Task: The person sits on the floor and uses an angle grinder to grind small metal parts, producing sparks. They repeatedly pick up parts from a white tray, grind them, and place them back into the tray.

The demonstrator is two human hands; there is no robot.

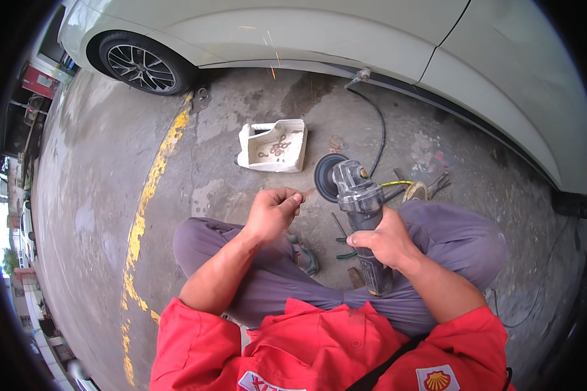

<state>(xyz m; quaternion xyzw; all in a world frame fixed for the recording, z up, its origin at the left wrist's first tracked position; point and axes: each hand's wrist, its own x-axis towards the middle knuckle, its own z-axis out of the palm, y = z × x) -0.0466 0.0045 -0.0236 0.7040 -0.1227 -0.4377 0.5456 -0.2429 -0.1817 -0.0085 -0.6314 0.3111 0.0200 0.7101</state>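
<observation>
My right hand [386,240] is wrapped round the body of a dark angle grinder [364,212], which lies across my lap with its head pointing away from me. The round black disc [330,177] sits at the grinder's far left. Close to the disc's edge, my left hand [275,212] is closed, thumb against forefinger, pinching a small thin rust-coloured metal piece [308,193]. Its exact shape is too small to tell. Beyond my left hand stands a cut-open white plastic jug [295,163] with several small rusty ring-like metal pieces [280,146] inside.
Orange sparks [272,49] show against a pale car [306,29] at the far side. A dark cable [381,124] runs toward the car's sill. Green-handled pliers [347,255] lie between my legs. A worn yellow line [139,228] crosses the concrete at left.
</observation>
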